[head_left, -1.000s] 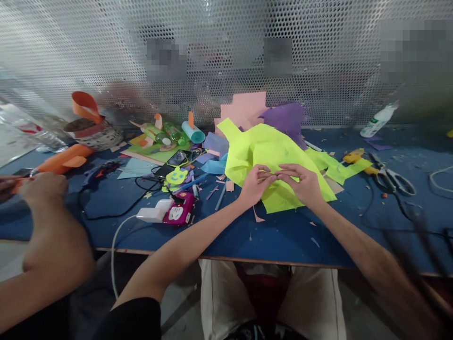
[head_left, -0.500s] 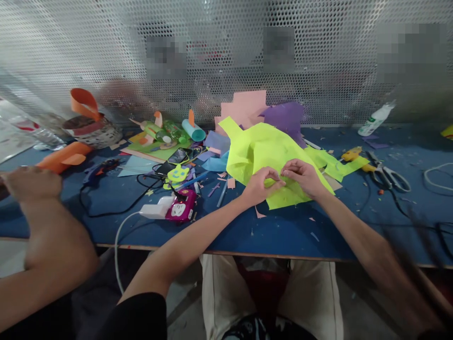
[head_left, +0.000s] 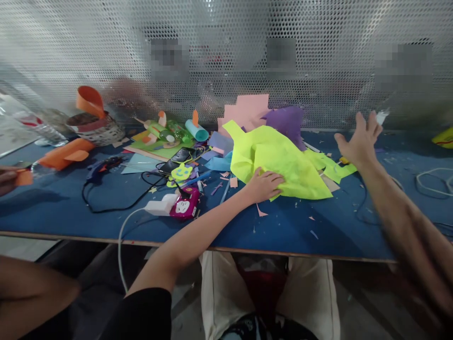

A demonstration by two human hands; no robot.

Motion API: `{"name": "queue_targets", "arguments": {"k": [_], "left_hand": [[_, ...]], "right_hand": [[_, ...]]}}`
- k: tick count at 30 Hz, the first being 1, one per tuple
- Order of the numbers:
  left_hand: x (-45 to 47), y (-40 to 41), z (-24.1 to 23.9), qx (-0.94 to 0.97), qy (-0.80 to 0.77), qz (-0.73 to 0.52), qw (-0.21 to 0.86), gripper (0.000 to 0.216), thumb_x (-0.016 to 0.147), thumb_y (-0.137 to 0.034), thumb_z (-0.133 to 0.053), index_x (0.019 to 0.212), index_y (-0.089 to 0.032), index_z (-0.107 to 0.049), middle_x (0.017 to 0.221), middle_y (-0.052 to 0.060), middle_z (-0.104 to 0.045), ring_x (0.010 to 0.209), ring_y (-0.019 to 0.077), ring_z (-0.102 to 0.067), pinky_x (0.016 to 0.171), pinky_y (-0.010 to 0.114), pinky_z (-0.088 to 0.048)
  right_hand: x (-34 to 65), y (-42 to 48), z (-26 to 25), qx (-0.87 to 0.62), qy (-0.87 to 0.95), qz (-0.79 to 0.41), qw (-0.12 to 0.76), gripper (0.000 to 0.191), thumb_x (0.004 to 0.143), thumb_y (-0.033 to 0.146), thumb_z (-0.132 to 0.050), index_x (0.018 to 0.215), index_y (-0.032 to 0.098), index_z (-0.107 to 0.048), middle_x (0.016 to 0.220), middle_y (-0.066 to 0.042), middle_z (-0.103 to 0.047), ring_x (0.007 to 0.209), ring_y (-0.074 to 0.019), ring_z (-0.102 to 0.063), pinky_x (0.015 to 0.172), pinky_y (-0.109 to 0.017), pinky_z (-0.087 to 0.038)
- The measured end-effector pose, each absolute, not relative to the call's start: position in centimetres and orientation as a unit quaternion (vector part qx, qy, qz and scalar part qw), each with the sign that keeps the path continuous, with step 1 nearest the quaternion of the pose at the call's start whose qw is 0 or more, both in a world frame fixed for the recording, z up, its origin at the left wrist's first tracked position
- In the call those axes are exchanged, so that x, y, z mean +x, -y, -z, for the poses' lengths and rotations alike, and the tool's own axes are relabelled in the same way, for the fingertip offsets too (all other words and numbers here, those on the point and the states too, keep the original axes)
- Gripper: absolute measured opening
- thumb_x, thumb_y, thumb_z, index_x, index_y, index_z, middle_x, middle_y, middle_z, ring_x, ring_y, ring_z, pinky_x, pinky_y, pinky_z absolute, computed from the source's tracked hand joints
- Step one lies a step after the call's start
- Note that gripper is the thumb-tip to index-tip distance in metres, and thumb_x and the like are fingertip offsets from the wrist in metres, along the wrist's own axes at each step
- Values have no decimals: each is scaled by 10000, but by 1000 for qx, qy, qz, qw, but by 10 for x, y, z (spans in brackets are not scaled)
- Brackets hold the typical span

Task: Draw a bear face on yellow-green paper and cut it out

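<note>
My left hand lies flat on the near edge of a crumpled fluorescent yellow sheet, its fingers stretched out. Off to the right, my right hand is raised with fingers spread and holds nothing. Just behind its fingertips shows the top of a white bottle; the rest of that bottle is hidden by the hand. A cut yellow strip lies between the sheet and my right wrist. My right forearm covers most of the scissors and a yellow tool near it.
A co-worker's hand holds an orange piece at the far left, near an orange-wrapped bottle. A magenta power adapter, cables, paper scraps and a glue gun lie to the left. A perforated metal panel stands behind the table.
My right hand has left the yellow sheet and moved right and away from me, its fingers opening. My left hand has flattened onto the sheet. The co-worker's arm has drawn back.
</note>
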State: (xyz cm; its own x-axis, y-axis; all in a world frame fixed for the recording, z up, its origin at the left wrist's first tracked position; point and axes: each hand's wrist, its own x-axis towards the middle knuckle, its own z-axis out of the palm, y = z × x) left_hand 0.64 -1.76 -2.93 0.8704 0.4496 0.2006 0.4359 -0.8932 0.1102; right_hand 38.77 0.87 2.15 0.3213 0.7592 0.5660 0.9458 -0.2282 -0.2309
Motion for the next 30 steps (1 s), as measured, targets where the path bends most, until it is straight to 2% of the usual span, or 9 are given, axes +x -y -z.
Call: {"name": "queue_targets", "arguments": {"k": [5, 8, 11, 15, 17, 21, 24, 26, 30], "left_hand": [[9, 13, 34, 927, -295, -197, 120, 379, 1099, -311, -377, 1357, -197, -630, 1303, 86, -734, 1206, 240, -681, 1162, 496, -428], [5, 4, 34, 851, -368, -296, 231, 453, 1107, -418, -349, 1367, -163, -617, 984, 85, -772, 814, 203, -710, 829, 367, -562], [-4, -6, 27, 761, -409, -413, 288, 538, 1095, -539, -332, 1362, -160, -606, 694, 20, -639, 578, 161, -568, 590, 309, -472], [-19, -16, 12, 696, -390, -546, 254, 548, 1065, -622, -373, 1252, -182, -641, 638, -13, -518, 563, 138, -494, 551, 303, -413], [-25, -18, 5, 691, -370, -577, 229, 527, 1059, -628, -392, 1253, -206, -640, 617, -29, -476, 535, 129, -459, 534, 302, -392], [-33, -18, -3, 686, -360, -600, 196, 478, 1065, -608, -396, 1256, -249, -647, 567, -51, -417, 469, 120, -395, 498, 290, -372], [-36, -14, -8, 706, -339, -596, 180, 473, 1079, -580, -365, 1269, -252, -648, 579, -41, -503, 482, 126, -461, 569, 300, -478], [-36, -11, -12, 741, -302, -578, 160, 455, 1092, -538, -339, 1264, -251, -648, 732, 4, -667, 613, 143, -606, 757, 350, -570], [-36, -4, -18, 817, -181, -537, 106, 372, 1104, -399, -312, 1181, -237, -638, 1171, 66, -766, 1116, 187, -707, 1155, 472, -457]], "right_hand": [[380, 9, -8, -723, 627, 148, 251, 669, 969, 517, -567, 1544, 187, -482, 1716, -253, -151, 1590, -393, -141, 1194, -626, -212], [373, 19, 5, -703, 651, 132, 254, 526, 965, 488, -561, 1412, 216, -611, 1678, -235, -294, 1580, -364, -236, 1194, -598, -247], [368, 24, 10, -677, 674, 136, 263, 413, 949, 427, -569, 1275, 203, -689, 1597, -240, -441, 1538, -351, -350, 1201, -573, -269], [350, 27, 6, -621, 737, 73, 259, 289, 947, 364, -574, 1150, 231, -731, 1441, -197, -632, 1405, -343, -528, 1196, -542, -333], [333, 32, 4, -566, 786, 26, 245, 316, 940, 386, -609, 1207, 255, -719, 1402, -173, -670, 1375, -335, -559, 1193, -523, -371], [285, 44, 6, -470, 864, -40, 178, 706, 841, 499, -759, 1485, 288, -562, 1566, -142, -553, 1468, -385, -473, 1244, -591, -339], [255, 46, 9, -455, 877, -44, 151, 672, 879, 432, -728, 1519, 355, -538, 1624, -89, -503, 1476, -412, -460, 1236, -667, -320], [243, 40, 8, -444, 885, -3, 137, 585, 877, 295, -721, 1449, 363, -621, 1558, -75, -583, 1398, -391, -546, 1182, -627, -416], [233, 27, -7, -401, 824, 400, -3, 243, 909, 281, -747, 1148, 246, -770, 1146, -86, -784, 1026, -241, -723, 964, -441, -594]]}}
